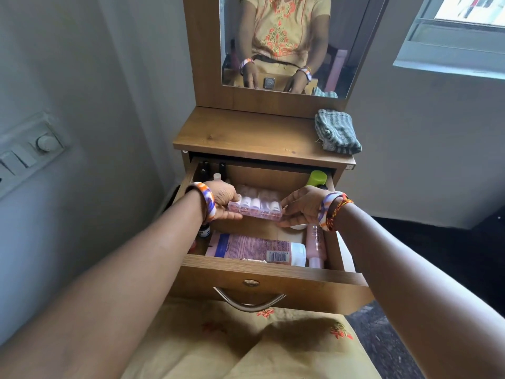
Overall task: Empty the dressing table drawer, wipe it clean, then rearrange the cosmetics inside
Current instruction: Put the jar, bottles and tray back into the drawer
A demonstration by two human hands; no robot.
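The wooden drawer (273,274) of the dressing table stands pulled out. Over its middle, a clear plastic case of small bottles (255,205) is held level at both ends: my left hand (222,199) grips the left end, my right hand (299,206) the right end. Below it, a pink lotion bottle (254,248) lies on its side along the drawer's front. A slim pink tube (315,244) lies at the right side. A green-capped bottle (317,178) stands at the back right, and dark bottles (205,169) stand at the back left.
A folded grey striped cloth (336,132) rests on the right of the table top (240,135). The mirror (284,42) rises behind it. A switch panel (30,151) is on the left wall. A window (459,31) is at the upper right. My lap lies under the drawer's metal handle (248,303).
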